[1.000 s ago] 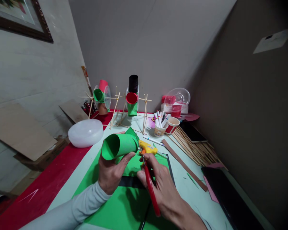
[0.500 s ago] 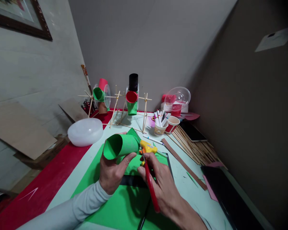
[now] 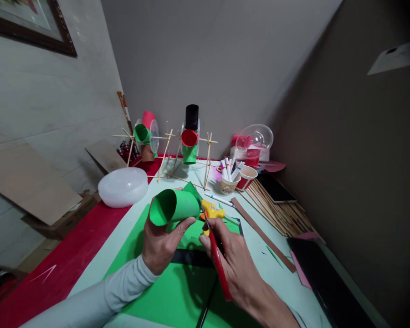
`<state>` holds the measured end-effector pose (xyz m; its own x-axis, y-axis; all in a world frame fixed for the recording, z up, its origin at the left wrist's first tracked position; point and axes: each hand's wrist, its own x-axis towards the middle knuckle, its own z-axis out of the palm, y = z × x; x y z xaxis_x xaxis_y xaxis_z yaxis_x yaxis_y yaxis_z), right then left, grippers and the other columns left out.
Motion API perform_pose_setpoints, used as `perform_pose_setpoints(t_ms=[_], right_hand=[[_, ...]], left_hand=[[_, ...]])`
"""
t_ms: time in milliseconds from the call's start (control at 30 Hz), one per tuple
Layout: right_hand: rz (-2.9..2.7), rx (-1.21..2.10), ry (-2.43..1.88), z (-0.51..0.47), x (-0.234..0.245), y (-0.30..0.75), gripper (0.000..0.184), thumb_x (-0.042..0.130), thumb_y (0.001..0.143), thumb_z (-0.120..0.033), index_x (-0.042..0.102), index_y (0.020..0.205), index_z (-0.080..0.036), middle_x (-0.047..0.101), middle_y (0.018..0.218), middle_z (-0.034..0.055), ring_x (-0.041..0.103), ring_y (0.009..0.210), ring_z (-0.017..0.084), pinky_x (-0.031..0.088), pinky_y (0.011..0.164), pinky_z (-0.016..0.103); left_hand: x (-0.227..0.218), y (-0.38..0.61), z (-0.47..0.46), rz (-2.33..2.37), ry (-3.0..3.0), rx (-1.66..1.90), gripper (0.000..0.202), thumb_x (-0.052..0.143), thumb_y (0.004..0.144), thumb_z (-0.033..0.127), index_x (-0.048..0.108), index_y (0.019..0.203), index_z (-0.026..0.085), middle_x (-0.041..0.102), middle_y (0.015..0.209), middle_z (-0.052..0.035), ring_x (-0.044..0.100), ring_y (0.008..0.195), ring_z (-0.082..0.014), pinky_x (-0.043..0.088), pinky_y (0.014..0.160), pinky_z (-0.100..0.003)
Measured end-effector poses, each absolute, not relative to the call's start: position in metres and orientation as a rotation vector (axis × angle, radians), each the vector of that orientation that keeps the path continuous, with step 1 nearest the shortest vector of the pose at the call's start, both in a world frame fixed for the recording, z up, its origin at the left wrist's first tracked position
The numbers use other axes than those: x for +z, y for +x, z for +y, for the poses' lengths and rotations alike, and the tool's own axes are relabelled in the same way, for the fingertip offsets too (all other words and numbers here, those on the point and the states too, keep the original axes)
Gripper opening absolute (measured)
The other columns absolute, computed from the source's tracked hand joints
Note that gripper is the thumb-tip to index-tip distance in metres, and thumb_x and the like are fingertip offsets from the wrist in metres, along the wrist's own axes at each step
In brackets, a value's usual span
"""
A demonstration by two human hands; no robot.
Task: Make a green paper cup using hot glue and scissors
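Note:
My left hand (image 3: 162, 246) is wrapped round a green paper tube (image 3: 184, 205), its open end turned toward me and to the left. A folded green flap stands up at the tube's far right end. In my right hand (image 3: 234, 255) is a pair of red-handled scissors (image 3: 217, 262); the blades point up toward that end, and whether they touch the paper I cannot tell. Just behind the scissors lies a yellow glue gun (image 3: 212, 209). Green paper sheets (image 3: 157, 300) with a dark strip (image 3: 191, 258) spread beneath both hands.
Two stick frames carrying coloured paper tubes (image 3: 189, 138) stand at the back. A white plastic bowl (image 3: 123, 187) is at the left. Rightward are a cup of markers (image 3: 229, 184), a red-and-white cup (image 3: 247, 177), wooden sticks (image 3: 276, 209), a brown strip (image 3: 263, 234) and a black slab (image 3: 328, 278).
The whole view has shifted slightly. The scissors and my right hand have moved a little down and right from the tube's end; my left hand keeps its hold.

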<state>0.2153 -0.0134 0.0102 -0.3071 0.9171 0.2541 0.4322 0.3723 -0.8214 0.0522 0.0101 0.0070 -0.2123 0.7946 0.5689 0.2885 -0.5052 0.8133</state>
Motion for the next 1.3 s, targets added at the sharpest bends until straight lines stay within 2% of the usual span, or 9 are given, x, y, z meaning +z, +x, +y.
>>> perform_pose_setpoints(t_ms=[167,233,433,567,733,833,1000,1300], right_hand=[[-1.923,0.817,-1.179,-0.013,0.010,0.218,0.020,0.044,0.099,-0.042,0.048,0.096,-0.023,0.044,0.061,-0.0053,0.039,0.051,0.015,0.031,0.051,0.027],[-1.935,0.808,-1.172,-0.012,0.010,0.219,0.020,0.044,0.099,-0.041,0.048,0.096,-0.023,0.044,0.061,-0.0055,0.038,0.051,0.015,0.031,0.051,0.027],[-1.970,0.782,-1.173,-0.010,0.010,0.220,0.018,0.045,0.099,-0.040,0.049,0.094,-0.023,0.044,0.063,-0.0051,0.038,0.052,0.015,0.031,0.053,0.027],[-1.975,0.781,-1.164,-0.010,0.010,0.221,0.018,0.044,0.099,-0.039,0.048,0.094,-0.023,0.044,0.063,-0.0051,0.038,0.053,0.015,0.031,0.053,0.027],[-1.996,0.781,-1.158,-0.008,0.011,0.224,0.019,0.043,0.100,-0.040,0.047,0.093,-0.024,0.044,0.064,-0.0047,0.038,0.054,0.016,0.030,0.053,0.027],[-2.007,0.797,-1.161,-0.008,0.011,0.225,0.019,0.042,0.100,-0.041,0.045,0.092,-0.024,0.044,0.063,-0.0048,0.039,0.054,0.016,0.030,0.052,0.027],[-2.030,0.811,-1.156,-0.010,0.014,0.227,0.019,0.043,0.101,-0.039,0.043,0.088,-0.025,0.045,0.062,-0.0051,0.039,0.053,0.015,0.029,0.052,0.026],[-2.064,0.756,-1.151,-0.007,0.016,0.231,0.021,0.042,0.101,-0.037,0.043,0.084,-0.024,0.045,0.061,-0.0059,0.041,0.050,0.014,0.029,0.051,0.025]], left_hand=[[0.008,0.051,0.010,1.273,1.657,1.773,0.054,0.065,0.069,0.076,0.068,0.072,0.023,0.073,0.071,-0.0077,0.074,0.085,-0.0311,0.057,0.093,-0.044],[0.009,0.051,0.011,1.272,1.656,1.780,0.053,0.066,0.069,0.076,0.068,0.072,0.023,0.073,0.072,-0.0079,0.073,0.087,-0.0313,0.056,0.096,-0.045],[0.007,0.046,0.013,1.182,1.649,1.760,0.030,0.079,0.075,0.040,0.068,0.092,0.018,0.076,0.091,-0.0082,0.070,0.102,-0.0286,0.051,0.104,-0.043],[-0.001,0.040,0.017,1.144,1.626,1.757,0.037,0.081,0.073,0.035,0.065,0.100,0.016,0.075,0.099,-0.0106,0.070,0.102,-0.0290,0.054,0.099,-0.041],[0.001,0.040,0.018,1.092,1.632,1.739,0.050,0.080,0.074,0.029,0.061,0.118,0.016,0.070,0.117,-0.0123,0.065,0.115,-0.0300,0.052,0.103,-0.041],[0.005,0.039,0.019,1.054,1.637,1.720,0.053,0.080,0.073,0.028,0.060,0.120,0.017,0.066,0.124,-0.0131,0.062,0.119,-0.0311,0.051,0.104,-0.041],[0.006,0.033,0.021,1.063,1.662,1.686,0.058,0.081,0.070,0.026,0.059,0.123,0.018,0.063,0.130,-0.0133,0.060,0.121,-0.0327,0.048,0.108,-0.045],[0.019,0.021,0.026,0.916,1.843,1.596,0.051,0.072,0.079,0.019,0.056,0.127,0.016,0.062,0.131,-0.0152,0.049,0.135,-0.0322,0.039,0.115,-0.047]])
